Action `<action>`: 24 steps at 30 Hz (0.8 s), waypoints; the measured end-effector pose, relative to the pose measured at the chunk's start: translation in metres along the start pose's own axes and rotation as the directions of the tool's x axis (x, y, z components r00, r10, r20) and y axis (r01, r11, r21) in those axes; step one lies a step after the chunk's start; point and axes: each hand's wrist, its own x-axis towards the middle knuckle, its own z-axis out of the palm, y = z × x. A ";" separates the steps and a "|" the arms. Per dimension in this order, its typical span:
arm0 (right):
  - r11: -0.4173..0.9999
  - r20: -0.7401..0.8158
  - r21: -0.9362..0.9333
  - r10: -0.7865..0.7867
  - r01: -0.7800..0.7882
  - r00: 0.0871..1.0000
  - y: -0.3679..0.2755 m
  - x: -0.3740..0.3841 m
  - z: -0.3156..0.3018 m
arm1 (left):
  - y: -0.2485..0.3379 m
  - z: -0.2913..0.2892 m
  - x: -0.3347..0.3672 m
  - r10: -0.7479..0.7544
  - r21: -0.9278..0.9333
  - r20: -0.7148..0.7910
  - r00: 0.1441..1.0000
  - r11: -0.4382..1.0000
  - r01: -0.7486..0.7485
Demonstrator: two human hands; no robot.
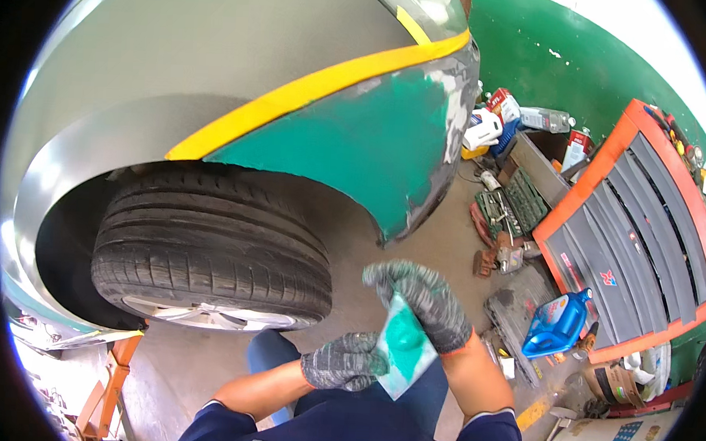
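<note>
Both hands (gloved) [379, 340] grip green-smeared sanding sheet [402, 349].

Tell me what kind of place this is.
Most likely a car body repair shop: a car fender with green filler and yellow masking tape, an orange tool cabinet, and socket sets on the floor.

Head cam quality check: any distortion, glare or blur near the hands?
Head view: strong fisheye bend with a black rim; white wall at the top right blown out; soft sheen on the grey car panel; both gloved hands, left hand and right hand, and the green-smeared sheet are sharp.
</note>
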 end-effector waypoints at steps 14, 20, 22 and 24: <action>0.796 -0.299 -0.309 -0.600 0.520 0.742 0.023 -0.024 0.007 | 0.009 -0.022 -0.013 0.329 0.452 -0.406 0.853 0.883 -0.125; 0.758 0.013 -0.575 -0.368 0.308 0.930 0.030 -0.030 -0.015 | 0.008 -0.026 -0.020 0.446 0.495 -0.433 0.783 0.844 -0.207; 0.737 -0.030 -0.597 -0.416 0.318 0.909 0.038 -0.022 -0.021 | 0.009 -0.023 -0.022 0.413 0.430 -0.455 0.789 0.878 -0.211; 0.792 -0.121 -0.488 -0.478 0.367 0.870 0.048 -0.020 -0.026 | 0.014 -0.018 -0.019 0.402 0.388 -0.465 0.789 0.893 -0.227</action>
